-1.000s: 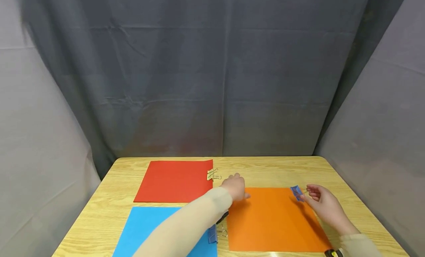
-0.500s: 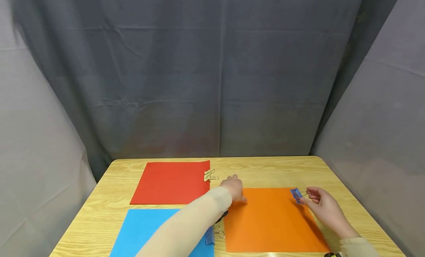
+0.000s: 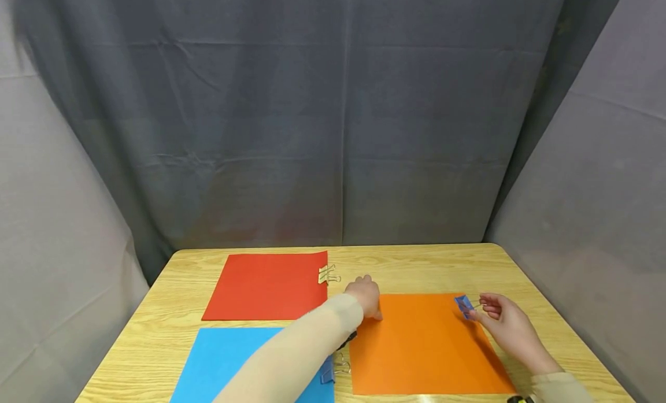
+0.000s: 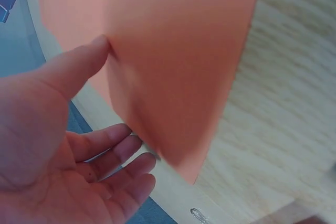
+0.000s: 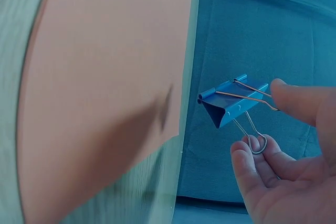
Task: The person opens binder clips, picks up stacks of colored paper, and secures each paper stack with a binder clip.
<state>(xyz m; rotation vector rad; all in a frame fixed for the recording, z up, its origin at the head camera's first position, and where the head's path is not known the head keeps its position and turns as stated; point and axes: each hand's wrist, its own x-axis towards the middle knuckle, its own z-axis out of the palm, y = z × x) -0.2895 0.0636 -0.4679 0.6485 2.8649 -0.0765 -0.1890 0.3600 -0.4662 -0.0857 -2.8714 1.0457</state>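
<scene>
My left hand [image 3: 365,296] is at the left edge of an orange sheet of paper [image 3: 421,345]. In the left wrist view, its thumb [image 4: 86,64] presses on the top face of the paper. Loosely bent fingers of that hand touch or lie close to the paper's edge. My right hand [image 3: 512,328] pinches the wire handles of a blue binder clip [image 5: 231,100] between thumb and fingers. The handles stand apart on either side of the clip, which hangs over the paper's far right corner. No paper is between the clip's lips.
A red sheet [image 3: 270,287] with a pale yellow binder clip [image 3: 323,274] on its right edge lies at the back left. In front is a blue sheet [image 3: 229,351], also with a blue clip [image 3: 326,370]. Everything lies on the wooden table [image 3: 416,264].
My left thumb has drawn slightly in toward the orange paper's left edge. The right hand keeps its grip on the blue binder clip. The whole head view has shifted a little.
</scene>
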